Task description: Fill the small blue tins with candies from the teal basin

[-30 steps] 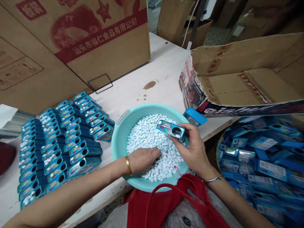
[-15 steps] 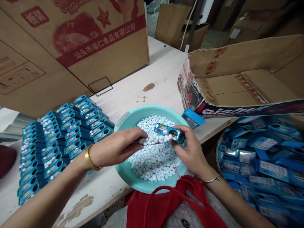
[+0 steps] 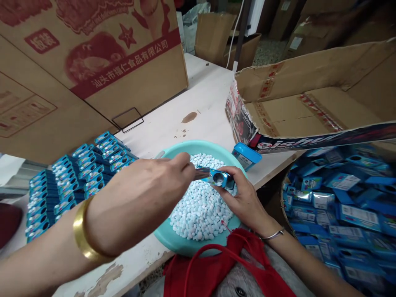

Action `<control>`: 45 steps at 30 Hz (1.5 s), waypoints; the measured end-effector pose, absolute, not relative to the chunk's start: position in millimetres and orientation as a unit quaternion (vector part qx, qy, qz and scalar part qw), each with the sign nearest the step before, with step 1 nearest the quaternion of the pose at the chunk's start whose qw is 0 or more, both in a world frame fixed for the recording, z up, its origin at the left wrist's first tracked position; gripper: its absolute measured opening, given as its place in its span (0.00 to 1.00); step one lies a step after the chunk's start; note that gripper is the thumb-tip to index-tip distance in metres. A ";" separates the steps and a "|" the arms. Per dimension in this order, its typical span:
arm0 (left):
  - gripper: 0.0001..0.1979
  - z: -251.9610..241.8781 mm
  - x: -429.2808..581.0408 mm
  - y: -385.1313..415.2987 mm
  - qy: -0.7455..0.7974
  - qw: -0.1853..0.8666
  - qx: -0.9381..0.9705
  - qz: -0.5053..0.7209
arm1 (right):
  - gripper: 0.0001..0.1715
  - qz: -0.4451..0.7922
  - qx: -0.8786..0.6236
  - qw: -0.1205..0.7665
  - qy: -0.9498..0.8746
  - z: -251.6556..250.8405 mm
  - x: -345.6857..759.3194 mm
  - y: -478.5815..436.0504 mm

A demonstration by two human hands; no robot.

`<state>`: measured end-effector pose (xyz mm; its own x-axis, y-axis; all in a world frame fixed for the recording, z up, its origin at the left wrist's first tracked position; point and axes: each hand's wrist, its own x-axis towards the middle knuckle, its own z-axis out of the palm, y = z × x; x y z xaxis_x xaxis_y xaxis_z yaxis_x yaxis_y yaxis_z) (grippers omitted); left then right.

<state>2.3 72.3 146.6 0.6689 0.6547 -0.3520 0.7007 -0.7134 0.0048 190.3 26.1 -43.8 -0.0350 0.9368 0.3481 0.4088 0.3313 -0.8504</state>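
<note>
My right hand grips a small blue candy box above the turquoise bowl. The bowl is heaped with small white-blue tablets. My left hand, with a gold bangle on its wrist, is raised over the bowl. Its fingers are pinched together at the left end of the box. Whatever they hold is hidden. Left of the bowl, rows of the same blue boxes lie packed on the white table.
A big printed carton stands at the back left. An open cardboard box lies at the right, with one blue box beside it. A container of blue boxes sits at the lower right. A red bag rests on my lap.
My left hand rose out of the tablets and came up to the end of the box. My right hand kept hold of the box and shifted it slightly left.
</note>
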 end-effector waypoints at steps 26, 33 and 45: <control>0.20 48.4 -192.4 -0.9 0.718 0.132 0.662 0.172 | 0.43 0.173 -0.750 0.397 -0.500 -86.9 263.5 52.7; 0.26 -4.0 -198.9 18.4 0.718 0.115 0.673 0.136 | 0.33 0.387 -0.628 0.635 -0.231 -67.3 275.3 15.9; 0.15 32.7 -125.1 30.9 0.558 0.180 0.809 0.021 | 0.18 0.648 -0.385 0.653 -0.073 -50.6 280.5 -17.2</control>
